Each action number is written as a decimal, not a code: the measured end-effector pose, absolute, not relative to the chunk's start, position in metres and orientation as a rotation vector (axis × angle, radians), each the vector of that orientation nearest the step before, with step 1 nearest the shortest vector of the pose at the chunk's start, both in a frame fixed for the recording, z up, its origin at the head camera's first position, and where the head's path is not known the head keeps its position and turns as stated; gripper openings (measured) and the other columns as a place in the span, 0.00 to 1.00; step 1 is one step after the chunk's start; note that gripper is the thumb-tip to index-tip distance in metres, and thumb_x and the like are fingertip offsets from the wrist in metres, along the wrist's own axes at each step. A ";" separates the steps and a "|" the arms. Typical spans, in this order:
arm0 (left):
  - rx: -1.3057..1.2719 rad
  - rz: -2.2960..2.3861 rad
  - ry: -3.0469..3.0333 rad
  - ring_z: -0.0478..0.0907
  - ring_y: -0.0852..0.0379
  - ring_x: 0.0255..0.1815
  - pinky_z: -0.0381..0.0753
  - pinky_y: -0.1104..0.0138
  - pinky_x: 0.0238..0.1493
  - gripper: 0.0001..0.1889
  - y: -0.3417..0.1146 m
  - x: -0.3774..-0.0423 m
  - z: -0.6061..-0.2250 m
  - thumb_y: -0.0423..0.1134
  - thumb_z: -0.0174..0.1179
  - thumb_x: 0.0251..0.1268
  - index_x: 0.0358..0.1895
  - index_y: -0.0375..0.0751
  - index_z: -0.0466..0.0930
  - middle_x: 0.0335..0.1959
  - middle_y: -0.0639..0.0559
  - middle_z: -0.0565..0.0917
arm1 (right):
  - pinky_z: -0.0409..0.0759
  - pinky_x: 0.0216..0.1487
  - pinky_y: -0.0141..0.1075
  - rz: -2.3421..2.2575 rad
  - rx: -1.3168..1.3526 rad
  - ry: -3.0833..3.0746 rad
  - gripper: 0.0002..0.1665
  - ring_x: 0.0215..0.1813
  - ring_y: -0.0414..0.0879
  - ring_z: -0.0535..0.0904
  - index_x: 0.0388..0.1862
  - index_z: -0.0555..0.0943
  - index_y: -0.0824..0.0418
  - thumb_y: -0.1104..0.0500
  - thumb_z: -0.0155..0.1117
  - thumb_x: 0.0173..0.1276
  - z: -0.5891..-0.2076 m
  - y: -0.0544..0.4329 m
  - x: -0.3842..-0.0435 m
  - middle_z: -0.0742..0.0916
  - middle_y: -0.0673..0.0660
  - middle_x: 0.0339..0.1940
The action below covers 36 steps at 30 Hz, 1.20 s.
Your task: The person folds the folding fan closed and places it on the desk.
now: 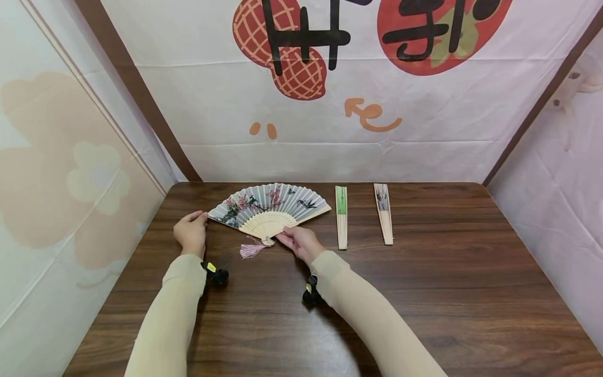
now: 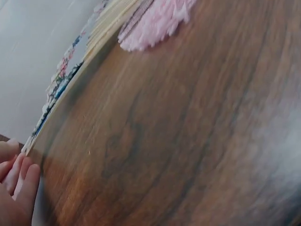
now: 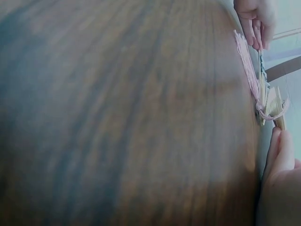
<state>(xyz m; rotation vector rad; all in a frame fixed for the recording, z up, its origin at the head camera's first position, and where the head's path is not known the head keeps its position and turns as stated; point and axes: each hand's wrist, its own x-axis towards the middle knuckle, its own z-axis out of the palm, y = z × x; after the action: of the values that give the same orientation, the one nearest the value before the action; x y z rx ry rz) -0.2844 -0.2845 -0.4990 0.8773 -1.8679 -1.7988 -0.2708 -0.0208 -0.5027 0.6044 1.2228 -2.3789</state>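
A folding fan (image 1: pixel 271 212) lies spread near the back left of the table, its grey leaf printed with pink blossoms and dark birds over pale slatted ribs. My left hand (image 1: pixel 190 230) pinches the fan's left outer tip between thumb and fingers, as the left wrist view shows too. At the other side, my right hand (image 1: pixel 300 242) grips the right guard rib low down, close to the pivot. From the pivot a pink tassel (image 1: pixel 252 250) trails leftward; it appears large and fluffy in the left wrist view.
Right of the spread fan lie two folded fans, a green one (image 1: pixel 341 217) and a grey one (image 1: pixel 383 213), roughly parallel. The wooden table (image 1: pixel 447 293) meets a printed cloth wall (image 1: pixel 207 104) along its back edge. Black wrist cameras sit on both sleeves.
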 end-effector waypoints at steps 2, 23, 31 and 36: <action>0.877 -1.861 -1.781 0.80 0.70 0.25 0.82 0.81 0.29 0.18 -0.282 -0.284 -0.499 0.30 0.66 0.63 0.55 0.26 0.82 0.18 0.69 0.78 | 0.79 0.65 0.41 -2.387 0.605 1.242 0.19 0.64 0.62 0.77 0.61 0.72 0.80 0.75 0.50 0.73 -0.502 -0.021 -0.269 0.76 0.78 0.63; 0.986 -2.286 -1.247 0.82 0.60 0.42 0.89 0.70 0.45 0.12 -0.262 -0.278 -0.478 0.21 0.61 0.62 0.48 0.32 0.80 0.45 0.48 0.76 | 0.81 0.64 0.44 -2.340 0.472 1.382 0.16 0.52 0.56 0.86 0.57 0.75 0.80 0.74 0.53 0.72 -0.508 -0.007 -0.256 0.88 0.64 0.36; 1.049 -2.478 -1.148 0.84 0.59 0.37 0.90 0.69 0.40 0.09 -0.256 -0.272 -0.470 0.29 0.61 0.66 0.48 0.37 0.79 0.30 0.51 0.85 | 0.85 0.58 0.39 -2.337 0.425 1.404 0.15 0.43 0.50 0.88 0.55 0.76 0.79 0.74 0.54 0.72 -0.506 0.000 -0.250 0.89 0.61 0.34; 1.043 -2.492 -1.149 0.86 0.58 0.31 0.90 0.68 0.36 0.06 -0.249 -0.269 -0.466 0.32 0.60 0.68 0.46 0.38 0.79 0.27 0.51 0.85 | 0.87 0.55 0.38 -2.348 0.393 1.433 0.11 0.36 0.45 0.88 0.50 0.77 0.77 0.74 0.54 0.72 -0.503 0.006 -0.246 0.87 0.58 0.30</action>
<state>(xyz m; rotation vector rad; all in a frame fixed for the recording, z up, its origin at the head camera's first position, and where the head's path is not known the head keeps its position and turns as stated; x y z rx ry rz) -0.2687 -0.2493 -0.4660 1.0428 -1.1490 -2.4917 -0.2458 0.0062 -0.5034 0.3926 1.4331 -2.3476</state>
